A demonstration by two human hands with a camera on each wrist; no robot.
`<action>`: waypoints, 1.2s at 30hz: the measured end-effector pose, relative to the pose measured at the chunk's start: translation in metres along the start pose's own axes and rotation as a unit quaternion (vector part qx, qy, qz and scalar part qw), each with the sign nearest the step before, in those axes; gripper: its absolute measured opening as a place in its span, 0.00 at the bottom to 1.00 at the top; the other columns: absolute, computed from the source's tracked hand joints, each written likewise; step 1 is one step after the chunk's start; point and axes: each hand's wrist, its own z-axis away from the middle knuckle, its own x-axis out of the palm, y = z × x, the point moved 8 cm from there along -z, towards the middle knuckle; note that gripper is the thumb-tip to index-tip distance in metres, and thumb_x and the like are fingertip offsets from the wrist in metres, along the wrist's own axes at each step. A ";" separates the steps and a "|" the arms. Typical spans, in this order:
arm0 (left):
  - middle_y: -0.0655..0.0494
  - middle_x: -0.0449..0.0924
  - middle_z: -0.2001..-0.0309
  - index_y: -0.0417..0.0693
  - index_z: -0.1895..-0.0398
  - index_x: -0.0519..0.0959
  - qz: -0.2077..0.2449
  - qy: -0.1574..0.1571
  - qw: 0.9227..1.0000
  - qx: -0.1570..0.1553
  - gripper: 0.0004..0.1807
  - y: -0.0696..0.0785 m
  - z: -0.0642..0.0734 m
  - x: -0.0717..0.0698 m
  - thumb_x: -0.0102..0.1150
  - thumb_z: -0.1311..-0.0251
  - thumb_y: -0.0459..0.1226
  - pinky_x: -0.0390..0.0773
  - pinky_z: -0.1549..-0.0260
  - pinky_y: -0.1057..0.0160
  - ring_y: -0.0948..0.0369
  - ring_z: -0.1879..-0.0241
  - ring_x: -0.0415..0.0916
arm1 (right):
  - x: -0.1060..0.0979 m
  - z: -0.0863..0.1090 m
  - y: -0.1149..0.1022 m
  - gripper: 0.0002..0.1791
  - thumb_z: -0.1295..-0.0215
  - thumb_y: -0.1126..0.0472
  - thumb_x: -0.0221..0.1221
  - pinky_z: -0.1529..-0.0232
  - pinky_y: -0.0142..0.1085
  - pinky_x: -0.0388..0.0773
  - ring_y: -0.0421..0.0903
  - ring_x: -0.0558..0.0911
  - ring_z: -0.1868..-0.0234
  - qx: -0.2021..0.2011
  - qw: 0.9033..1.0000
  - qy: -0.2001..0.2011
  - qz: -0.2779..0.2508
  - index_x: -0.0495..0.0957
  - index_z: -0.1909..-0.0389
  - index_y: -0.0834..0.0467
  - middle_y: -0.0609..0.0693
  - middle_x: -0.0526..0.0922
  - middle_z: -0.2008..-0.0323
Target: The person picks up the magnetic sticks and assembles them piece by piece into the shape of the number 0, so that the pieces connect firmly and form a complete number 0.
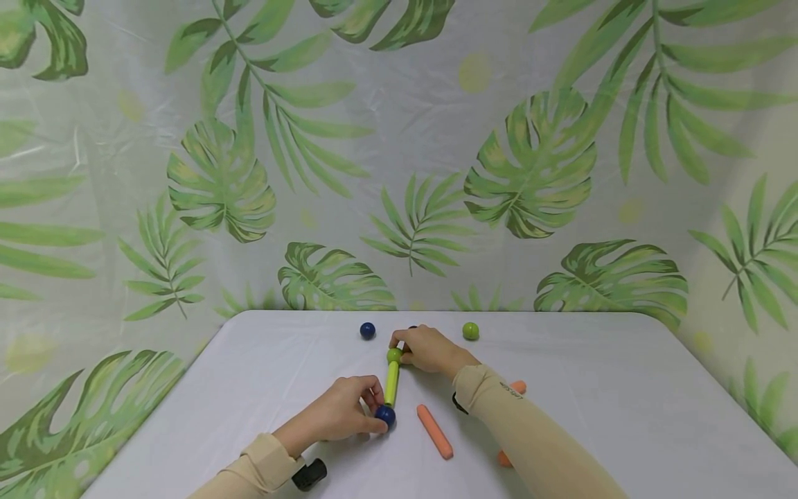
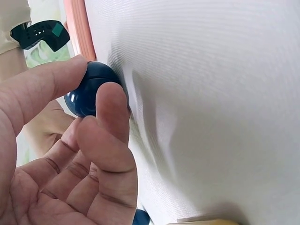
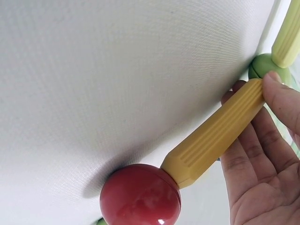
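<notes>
My left hand (image 1: 341,410) pinches a dark blue ball (image 1: 386,416) between thumb and fingers, low over the table. That ball sits at the near end of a lime-green rod (image 1: 391,383), whose far end meets a green ball (image 1: 395,355). At that green ball is my right hand (image 1: 433,350); its thumb and fingers grip the end of a yellow rod (image 3: 213,136). A red ball (image 3: 140,194) is on the rod's other end. In the head view, my right hand and sleeve hide the yellow rod and red ball.
At the back of the white table (image 1: 592,360) are a blue ball (image 1: 368,330) and another green ball (image 1: 470,330). An orange rod (image 1: 434,431) lies between the arms. More orange pieces (image 1: 519,387) are partly covered by the right sleeve. A leaf-patterned curtain (image 1: 418,138) stands behind.
</notes>
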 end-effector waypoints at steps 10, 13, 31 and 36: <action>0.57 0.82 0.65 0.48 0.60 0.78 0.000 0.004 1.000 0.005 0.17 0.001 -0.003 0.001 0.80 0.44 0.31 0.79 0.76 0.65 0.62 0.76 0.82 | -0.002 0.002 -0.001 0.09 0.28 0.65 0.68 0.52 0.45 0.83 0.47 0.87 0.60 -0.003 1.000 0.000 -0.006 0.84 0.51 0.53 0.53 0.90 0.60; 0.56 0.82 0.65 0.48 0.60 0.78 0.001 0.004 1.000 0.007 0.17 0.001 -0.004 0.001 0.80 0.43 0.31 0.80 0.76 0.65 0.62 0.76 0.82 | -0.005 0.004 -0.004 0.09 0.28 0.66 0.68 0.54 0.45 0.84 0.47 0.87 0.61 -0.014 1.000 0.006 -0.005 0.84 0.51 0.54 0.54 0.90 0.61; 0.57 0.82 0.66 0.48 0.61 0.78 0.003 -0.001 1.000 0.003 0.16 0.001 -0.004 0.001 0.80 0.43 0.31 0.80 0.76 0.66 0.62 0.76 0.82 | -0.002 0.003 -0.002 0.11 0.27 0.66 0.67 0.49 0.45 0.85 0.48 0.88 0.56 -0.022 0.999 -0.011 -0.026 0.84 0.47 0.55 0.55 0.91 0.57; 0.56 0.81 0.65 0.48 0.61 0.78 0.006 -0.002 1.000 0.002 0.16 0.001 -0.005 0.001 0.80 0.43 0.31 0.79 0.76 0.65 0.61 0.76 0.83 | -0.003 0.003 -0.001 0.13 0.26 0.66 0.66 0.47 0.45 0.85 0.49 0.88 0.52 -0.024 0.999 -0.022 -0.029 0.84 0.43 0.57 0.55 0.90 0.54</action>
